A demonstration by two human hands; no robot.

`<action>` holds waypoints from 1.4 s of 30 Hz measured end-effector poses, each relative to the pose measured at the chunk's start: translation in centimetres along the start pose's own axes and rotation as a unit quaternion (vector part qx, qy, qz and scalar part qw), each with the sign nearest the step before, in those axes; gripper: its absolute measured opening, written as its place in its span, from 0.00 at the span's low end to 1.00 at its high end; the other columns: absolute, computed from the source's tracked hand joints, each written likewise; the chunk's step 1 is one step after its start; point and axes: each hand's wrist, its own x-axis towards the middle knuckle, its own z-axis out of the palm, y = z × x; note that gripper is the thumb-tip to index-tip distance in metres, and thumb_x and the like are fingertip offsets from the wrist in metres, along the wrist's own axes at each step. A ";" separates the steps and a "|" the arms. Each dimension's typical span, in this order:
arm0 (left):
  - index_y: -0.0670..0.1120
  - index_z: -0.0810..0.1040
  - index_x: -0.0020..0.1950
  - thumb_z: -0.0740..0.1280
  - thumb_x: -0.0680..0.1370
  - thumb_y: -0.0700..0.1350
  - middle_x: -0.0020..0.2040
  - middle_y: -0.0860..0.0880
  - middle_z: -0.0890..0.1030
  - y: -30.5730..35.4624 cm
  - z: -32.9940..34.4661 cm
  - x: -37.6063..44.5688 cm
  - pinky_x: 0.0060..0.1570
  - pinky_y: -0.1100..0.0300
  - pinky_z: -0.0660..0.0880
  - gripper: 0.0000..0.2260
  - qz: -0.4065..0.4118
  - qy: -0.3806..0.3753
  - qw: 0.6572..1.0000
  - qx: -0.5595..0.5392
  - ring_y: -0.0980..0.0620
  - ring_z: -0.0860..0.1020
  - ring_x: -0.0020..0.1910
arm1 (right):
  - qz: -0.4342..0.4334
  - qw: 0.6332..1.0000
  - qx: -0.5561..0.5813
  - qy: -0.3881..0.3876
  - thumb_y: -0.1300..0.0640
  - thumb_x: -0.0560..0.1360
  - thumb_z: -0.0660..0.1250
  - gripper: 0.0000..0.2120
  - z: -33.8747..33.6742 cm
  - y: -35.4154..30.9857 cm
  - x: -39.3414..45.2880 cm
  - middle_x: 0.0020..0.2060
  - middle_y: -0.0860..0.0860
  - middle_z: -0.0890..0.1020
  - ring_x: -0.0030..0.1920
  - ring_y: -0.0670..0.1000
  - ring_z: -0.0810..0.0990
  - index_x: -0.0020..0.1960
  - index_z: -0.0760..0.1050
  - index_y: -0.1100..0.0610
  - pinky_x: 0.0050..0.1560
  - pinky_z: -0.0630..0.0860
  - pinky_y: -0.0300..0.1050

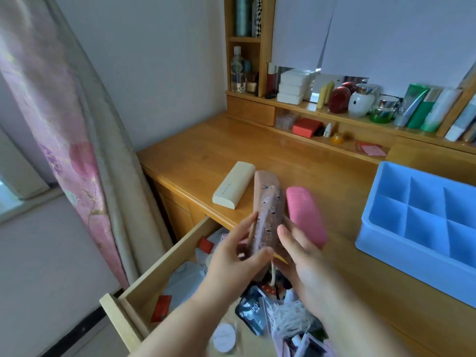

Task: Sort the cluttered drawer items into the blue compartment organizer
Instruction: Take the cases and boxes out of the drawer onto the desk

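Both hands are up over the front edge of the tabletop (pixel 206 155), right above the pulled-out drawer (pixel 144 284). The left hand (pixel 231 256) has its grip wrapped round the lower part of a long brownish patterned case (pixel 268 210), thumb across the front and fingers on its left side. The right hand (pixel 301 256) holds the same case from the right, fingers curled against it. The case's long axis runs away from the person, far end tipped up over the tabletop, near end down between the two hands.

Just right of it, a pink case (pixel 305 215) lies on the tabletop along roughly the same line, partly behind the right hand. A cream case (pixel 234 185) lies to the left, close to the tabletop edge. The blue organizer (pixel 381 243) sits well to the right with open wood between it and the pink case. The drawer is packed with packets and shredded paper (pixel 291 318).
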 end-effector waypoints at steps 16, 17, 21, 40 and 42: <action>0.49 0.69 0.70 0.65 0.77 0.49 0.69 0.42 0.69 -3.2 -12.2 18.5 0.68 0.48 0.64 0.21 0.081 0.156 0.858 0.482 0.41 0.66 0.69 | -0.227 0.784 -0.563 0.133 0.62 0.69 0.73 0.12 -7.5 2.2 -1.0 0.30 0.45 0.74 0.34 0.45 0.73 0.31 0.74 0.55 0.32 0.67 0.34; 0.45 0.72 0.67 0.64 0.78 0.48 0.67 0.41 0.71 -3.2 -11.9 17.5 0.67 0.48 0.64 0.18 0.132 0.194 0.853 0.466 0.41 0.67 0.67 | -0.227 0.782 -0.566 0.132 0.62 0.69 0.73 0.11 -7.5 2.2 -1.1 0.31 0.45 0.75 0.35 0.46 0.73 0.31 0.74 0.55 0.33 0.68 0.35; 0.45 0.74 0.42 0.61 0.75 0.44 0.40 0.51 0.73 -5.8 -9.7 9.6 0.43 0.61 0.66 0.05 0.306 0.166 0.829 0.438 0.52 0.69 0.41 | -0.217 0.785 -0.565 0.134 0.62 0.70 0.72 0.10 -7.3 2.2 -1.3 0.32 0.44 0.75 0.36 0.47 0.75 0.32 0.75 0.55 0.36 0.70 0.42; 0.46 0.68 0.63 0.74 0.66 0.50 0.58 0.45 0.71 -13.9 -6.5 10.9 0.59 0.52 0.70 0.29 -0.010 -0.038 0.822 0.568 0.42 0.71 0.59 | -0.220 0.786 -0.563 0.127 0.59 0.70 0.70 0.07 -7.5 2.4 -1.3 0.35 0.43 0.76 0.41 0.45 0.76 0.34 0.76 0.53 0.37 0.70 0.34; 0.45 0.68 0.52 0.74 0.65 0.52 0.50 0.47 0.76 -14.2 -6.4 9.1 0.56 0.54 0.68 0.23 0.043 -0.030 0.817 0.574 0.43 0.74 0.53 | -0.225 0.784 -0.566 0.123 0.61 0.69 0.72 0.08 -7.5 2.5 -1.3 0.35 0.43 0.76 0.41 0.44 0.75 0.34 0.76 0.53 0.38 0.70 0.33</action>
